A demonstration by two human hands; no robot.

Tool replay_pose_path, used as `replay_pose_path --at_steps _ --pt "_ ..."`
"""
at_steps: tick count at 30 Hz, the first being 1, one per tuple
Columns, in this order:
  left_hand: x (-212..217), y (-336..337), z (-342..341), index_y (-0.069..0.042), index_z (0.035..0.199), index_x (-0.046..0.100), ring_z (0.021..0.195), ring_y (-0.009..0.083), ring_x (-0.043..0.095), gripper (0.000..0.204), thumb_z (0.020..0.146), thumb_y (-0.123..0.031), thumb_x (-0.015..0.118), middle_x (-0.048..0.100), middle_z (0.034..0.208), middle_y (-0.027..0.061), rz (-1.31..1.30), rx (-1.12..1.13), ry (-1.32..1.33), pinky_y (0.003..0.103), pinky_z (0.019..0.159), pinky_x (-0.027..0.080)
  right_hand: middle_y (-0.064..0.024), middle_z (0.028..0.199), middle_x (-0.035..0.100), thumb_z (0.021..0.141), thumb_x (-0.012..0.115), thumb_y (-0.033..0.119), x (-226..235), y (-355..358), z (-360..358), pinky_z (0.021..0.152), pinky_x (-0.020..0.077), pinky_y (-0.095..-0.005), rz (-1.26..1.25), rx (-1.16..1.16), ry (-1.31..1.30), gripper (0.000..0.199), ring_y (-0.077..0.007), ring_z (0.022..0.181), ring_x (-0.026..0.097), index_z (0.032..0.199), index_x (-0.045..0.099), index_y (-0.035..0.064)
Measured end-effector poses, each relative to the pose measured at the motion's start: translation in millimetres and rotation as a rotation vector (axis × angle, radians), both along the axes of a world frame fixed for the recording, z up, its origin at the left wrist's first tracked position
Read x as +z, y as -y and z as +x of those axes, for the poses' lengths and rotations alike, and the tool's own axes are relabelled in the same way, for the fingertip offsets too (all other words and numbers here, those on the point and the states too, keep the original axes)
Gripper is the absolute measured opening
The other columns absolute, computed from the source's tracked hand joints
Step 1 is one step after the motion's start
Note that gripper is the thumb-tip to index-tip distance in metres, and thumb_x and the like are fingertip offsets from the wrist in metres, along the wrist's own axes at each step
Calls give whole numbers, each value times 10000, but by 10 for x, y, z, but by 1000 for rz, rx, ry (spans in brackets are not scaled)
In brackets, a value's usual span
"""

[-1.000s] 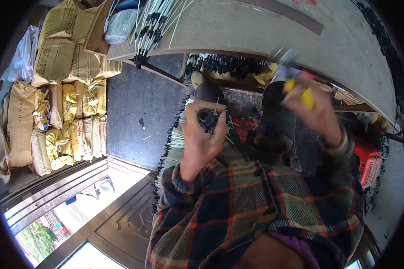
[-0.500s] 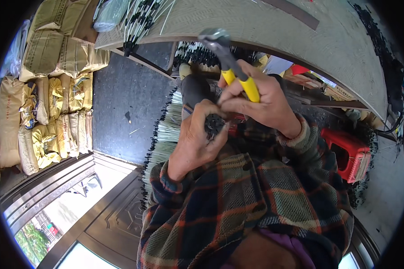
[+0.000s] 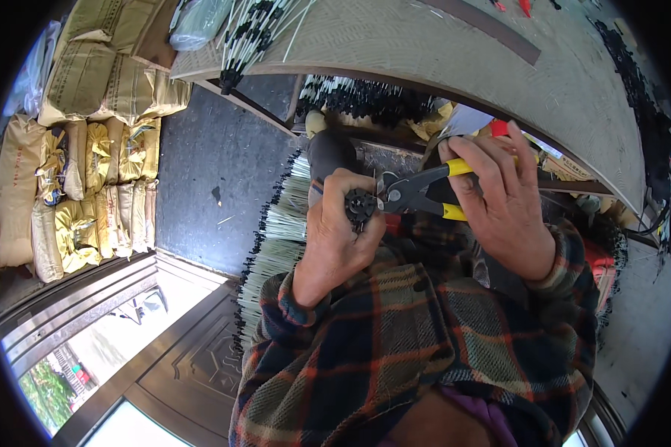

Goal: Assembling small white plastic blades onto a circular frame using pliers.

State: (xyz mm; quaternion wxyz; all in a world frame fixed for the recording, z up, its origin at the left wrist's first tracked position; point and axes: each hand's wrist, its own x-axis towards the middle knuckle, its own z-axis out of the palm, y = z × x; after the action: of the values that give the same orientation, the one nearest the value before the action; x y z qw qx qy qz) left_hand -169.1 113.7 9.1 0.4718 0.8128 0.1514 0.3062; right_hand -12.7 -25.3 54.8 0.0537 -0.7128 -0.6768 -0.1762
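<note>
My left hand (image 3: pixel 329 237) is wrapped round a bundle of black-tipped pieces (image 3: pixel 360 207), seen end-on above my lap; their length is hidden by the hand. A pair of end-cutting pincers (image 3: pixel 410 191) with yellow handle grips lies level, its jaws right beside the bundle's edge. Whether the jaws bite on anything is too small to tell. My right hand (image 3: pixel 508 212) holds the pincers by the spread handles, fingers over the upper grip, the index finger partly stretched out.
Pale sticks with black ends (image 3: pixel 283 223) are stacked by my left leg. A worktable (image 3: pixel 335 45) stands ahead, with a bunch of black-and-white sticks (image 3: pixel 247 41) on its left end. Filled sacks (image 3: pixel 82 82) are piled at left. A red container (image 3: pixel 600 264) sits at right, partly behind my sleeve.
The pincers have swung down from upright to level, with their jaws now beside the bundle. My right hand has moved right and lower, and its grip has opened wider on the handles.
</note>
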Motion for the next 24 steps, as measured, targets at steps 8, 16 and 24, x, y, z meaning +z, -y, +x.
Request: replay_pose_path --at_steps 8,16,24 --pt "44 1 -13 -4 942 423 654 280 540 329 657 58 573 501 774 132 -42 -27 -78 324 595 421 -86 1120 445 814 536 72 245 -48 32 1009 276 -515 -24 49 158 229 -216 959 527 1030 558 -1" --pt "-48 -43 -75 -8 932 441 666 289 544 328 643 52 584 517 787 132 11 85 -44 337 610 429 -124 1008 479 773 558 95 -30 -78 -62 614 394 -354 -82 100 -63 189 -221 773 489 917 560 -26" --pt "-48 -93 15 -29 932 461 677 277 545 309 660 26 597 527 802 115 -12 54 -13 327 659 401 -163 990 508 648 669 -1 -842 -175 -175 697 431 -389 380 38 -325 281 -293 866 528 897 540 -11"
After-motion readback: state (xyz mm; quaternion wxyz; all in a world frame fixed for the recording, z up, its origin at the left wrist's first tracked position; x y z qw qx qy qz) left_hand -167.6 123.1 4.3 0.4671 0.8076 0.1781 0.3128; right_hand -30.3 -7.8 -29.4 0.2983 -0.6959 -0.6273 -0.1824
